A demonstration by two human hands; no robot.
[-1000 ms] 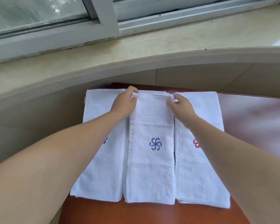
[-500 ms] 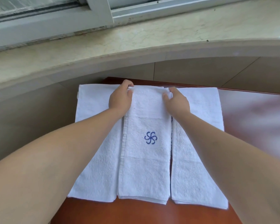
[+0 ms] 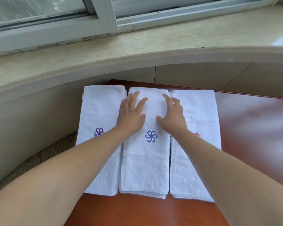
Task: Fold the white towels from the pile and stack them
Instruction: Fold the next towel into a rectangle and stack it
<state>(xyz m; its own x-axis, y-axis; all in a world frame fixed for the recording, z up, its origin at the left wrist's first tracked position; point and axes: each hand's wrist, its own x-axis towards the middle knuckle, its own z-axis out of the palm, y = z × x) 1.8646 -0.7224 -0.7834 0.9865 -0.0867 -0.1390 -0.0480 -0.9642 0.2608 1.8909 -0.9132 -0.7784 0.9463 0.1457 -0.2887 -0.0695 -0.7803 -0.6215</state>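
Note:
Three stacks of folded white towels lie side by side on a reddish wooden table (image 3: 137, 211). The middle towel (image 3: 145, 163) carries a blue pinwheel mark. My left hand (image 3: 131, 111) lies flat with straight fingers on its upper left part. My right hand (image 3: 171, 113) rests on its upper right part, fingers relaxed and slightly bent. The left towel (image 3: 98, 111) shows a purple pinwheel mark. On the right towel (image 3: 198, 115) a red mark peeks out beside my right forearm. Neither hand grips anything.
A pale stone window sill (image 3: 137, 46) curves over the table's far edge, with a window frame (image 3: 104, 22) above it. Bare glossy tabletop (image 3: 255, 128) stretches to the right of the towels. A woven mat (image 3: 39, 159) lies on the floor at left.
Both hands let go of the far edge of the middle towel and came back toward me. They now lie flat on its upper part instead of pinching its corners.

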